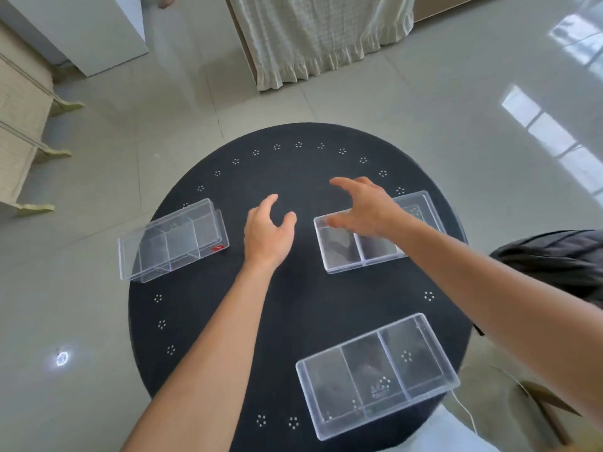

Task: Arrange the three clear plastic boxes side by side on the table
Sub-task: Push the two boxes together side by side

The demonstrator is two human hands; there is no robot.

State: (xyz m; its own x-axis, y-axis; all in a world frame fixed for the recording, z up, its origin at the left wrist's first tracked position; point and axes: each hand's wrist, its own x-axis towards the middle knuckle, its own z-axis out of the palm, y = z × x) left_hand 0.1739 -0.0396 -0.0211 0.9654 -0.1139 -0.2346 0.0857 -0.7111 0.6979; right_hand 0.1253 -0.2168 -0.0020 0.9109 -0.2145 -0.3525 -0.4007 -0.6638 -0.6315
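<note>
Three clear plastic boxes with inner dividers sit apart on a round black table (pixel 293 298). The left box (pixel 173 241) carries a small red sticker and overhangs the table's left edge. The right box (pixel 355 247) lies at the right rear, partly hidden by my right arm. The near box (pixel 375 373) lies at the front right. My left hand (pixel 267 234) hovers open over the bare middle, between the left and right boxes. My right hand (pixel 362 205) is spread open just above the right box's far left corner, holding nothing.
The table stands on a glossy tiled floor. A checked cloth (pixel 319 37) hangs at the back, white furniture (pixel 19 125) stands at the left, and a dark bag (pixel 554 259) sits off the table's right edge. A white cable (pixel 465 409) runs at the front right.
</note>
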